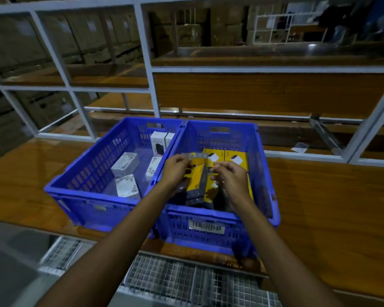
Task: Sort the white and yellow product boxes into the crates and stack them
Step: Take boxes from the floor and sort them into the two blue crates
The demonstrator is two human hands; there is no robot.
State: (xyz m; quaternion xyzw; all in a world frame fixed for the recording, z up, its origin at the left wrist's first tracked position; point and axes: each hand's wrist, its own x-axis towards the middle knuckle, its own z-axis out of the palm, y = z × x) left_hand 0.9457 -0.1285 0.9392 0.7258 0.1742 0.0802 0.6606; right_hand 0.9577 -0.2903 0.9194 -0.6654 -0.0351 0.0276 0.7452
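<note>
Box in hand: yellow box (197,180), a long rectangular carton with a dark side panel, tilted over the right crate; I see it held from both sides.
Left hand: my left hand (175,168) pinches the box's upper left edge, fingers curled shut on the card.
Right hand: my right hand (230,177) closes on the box's upper right corner, thumb and fingertips pressed together there.
Right crate: blue plastic crate (220,220) with perforated lattice walls, a slot handle at the far rim and a white barcode label (206,227) on the near wall; yellow boxes (225,157) with white diamond marks lie flat along its far side, dark-sided ones below my hands.
Left crate: matching blue crate (87,193), touching the right one; white boxes (125,163), small glossy cartons, some lying loose, some upright at the far right corner.
Surface: glossy wood-grain table (330,207); wire mesh grating (186,282) beneath the near edge.
Beyond: white metal frame (145,52), square-tubed, around brown panels.
</note>
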